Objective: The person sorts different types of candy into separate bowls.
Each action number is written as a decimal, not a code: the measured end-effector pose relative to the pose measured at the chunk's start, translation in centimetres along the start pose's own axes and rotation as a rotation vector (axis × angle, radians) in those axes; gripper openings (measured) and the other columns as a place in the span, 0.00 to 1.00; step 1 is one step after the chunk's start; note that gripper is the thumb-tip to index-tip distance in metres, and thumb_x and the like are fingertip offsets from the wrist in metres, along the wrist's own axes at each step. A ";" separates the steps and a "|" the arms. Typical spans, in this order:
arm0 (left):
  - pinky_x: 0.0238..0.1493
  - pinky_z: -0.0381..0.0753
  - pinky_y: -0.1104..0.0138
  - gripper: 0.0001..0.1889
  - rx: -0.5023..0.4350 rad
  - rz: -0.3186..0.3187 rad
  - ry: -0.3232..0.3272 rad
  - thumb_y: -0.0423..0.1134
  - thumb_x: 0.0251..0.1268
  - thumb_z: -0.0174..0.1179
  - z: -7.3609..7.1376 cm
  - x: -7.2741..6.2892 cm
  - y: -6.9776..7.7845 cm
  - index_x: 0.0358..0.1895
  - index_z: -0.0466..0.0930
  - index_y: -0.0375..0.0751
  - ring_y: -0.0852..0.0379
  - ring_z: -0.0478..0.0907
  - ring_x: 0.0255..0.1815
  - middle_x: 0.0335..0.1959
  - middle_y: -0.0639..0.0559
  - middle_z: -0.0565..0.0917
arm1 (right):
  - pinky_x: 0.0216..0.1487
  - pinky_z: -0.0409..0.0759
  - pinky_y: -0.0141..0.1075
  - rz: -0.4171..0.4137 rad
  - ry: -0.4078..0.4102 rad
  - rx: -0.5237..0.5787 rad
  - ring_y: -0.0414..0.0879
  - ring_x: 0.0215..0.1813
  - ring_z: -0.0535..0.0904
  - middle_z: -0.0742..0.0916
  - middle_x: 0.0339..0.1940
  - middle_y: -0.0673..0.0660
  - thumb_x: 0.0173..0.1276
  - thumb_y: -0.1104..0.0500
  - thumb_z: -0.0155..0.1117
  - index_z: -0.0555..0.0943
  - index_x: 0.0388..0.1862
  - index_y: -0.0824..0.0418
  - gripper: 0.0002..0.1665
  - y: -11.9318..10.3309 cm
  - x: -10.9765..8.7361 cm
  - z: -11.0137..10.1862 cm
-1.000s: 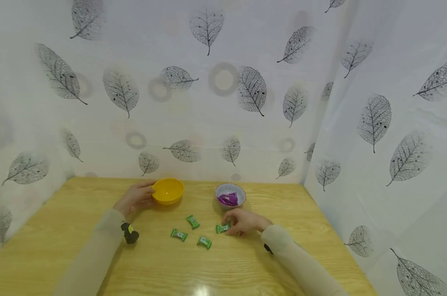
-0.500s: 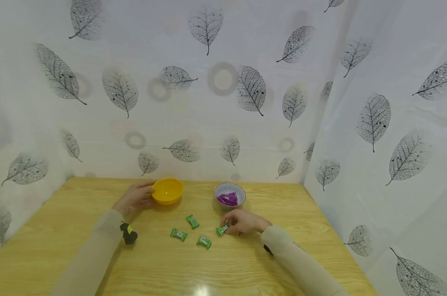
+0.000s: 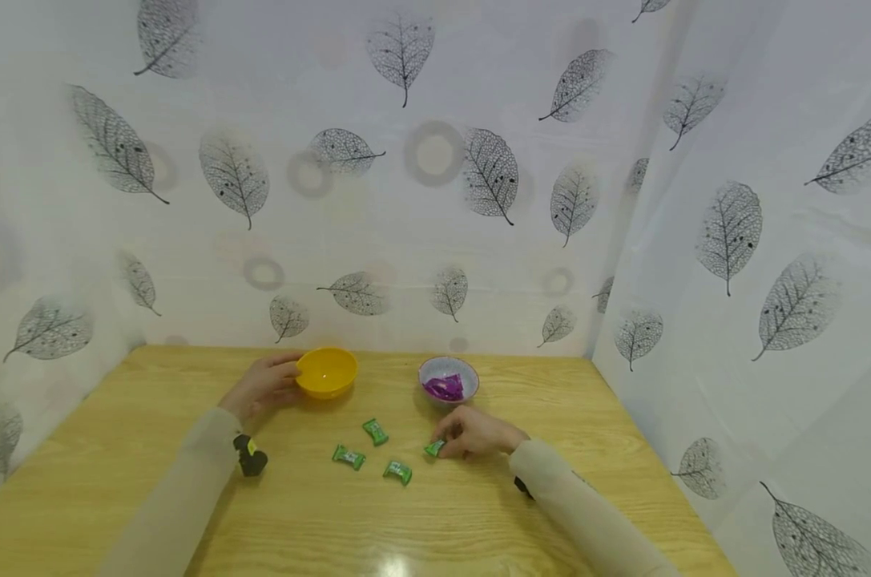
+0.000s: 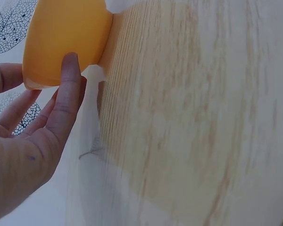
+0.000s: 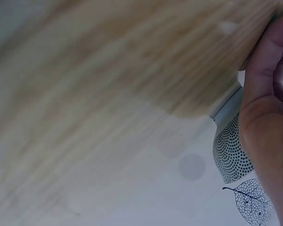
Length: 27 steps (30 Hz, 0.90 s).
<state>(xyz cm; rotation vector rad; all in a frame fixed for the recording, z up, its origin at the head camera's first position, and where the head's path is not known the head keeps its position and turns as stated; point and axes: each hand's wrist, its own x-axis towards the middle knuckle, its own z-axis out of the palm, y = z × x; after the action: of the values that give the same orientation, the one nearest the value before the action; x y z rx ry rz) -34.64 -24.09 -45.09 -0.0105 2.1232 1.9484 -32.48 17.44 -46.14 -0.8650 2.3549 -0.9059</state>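
Note:
At the back left of the table, my left hand [image 3: 265,385] holds the side of a yellow bowl [image 3: 327,373]. In the left wrist view, thumb and fingers [image 4: 68,94] pinch the bowl's wall [image 4: 68,37] near its rim. My right hand [image 3: 474,433] pinches one end of a green-wrapped candy [image 3: 433,449] low over the table; the fingers cover part of it. Several more green candies lie to its left: an upper candy [image 3: 375,433], a left candy [image 3: 348,457] and a lower candy [image 3: 397,472].
Just behind my right hand stands a small patterned bowl [image 3: 469,377] with purple-wrapped candy [image 3: 445,389] inside. In the right wrist view, the dotted outside of this bowl [image 5: 231,150] shows beside the hand. A leaf-print curtain [image 3: 435,240] hangs along the table's back and right edges.
The green candy at my right fingertips has turned and slid slightly; less of it shows now. The right fingers have closed in on it. My left hand stays at the yellow bowl.

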 end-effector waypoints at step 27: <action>0.58 0.80 0.53 0.31 0.004 0.075 -0.019 0.32 0.72 0.45 0.1 0.1 -1.0 0.76 0.52 0.34 0.46 0.74 0.61 0.74 0.27 0.59 | 0.29 0.86 0.43 -0.092 0.100 0.105 0.52 0.31 0.86 0.90 0.34 0.57 0.68 0.59 0.66 0.88 0.47 0.57 0.10 -3.5 2.6 1.0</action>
<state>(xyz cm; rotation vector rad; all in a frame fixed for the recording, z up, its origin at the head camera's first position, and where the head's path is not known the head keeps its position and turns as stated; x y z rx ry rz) -34.54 -24.10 -46.09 0.0891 2.1446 1.9783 -32.31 13.18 -44.79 -0.9112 2.3436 -1.1234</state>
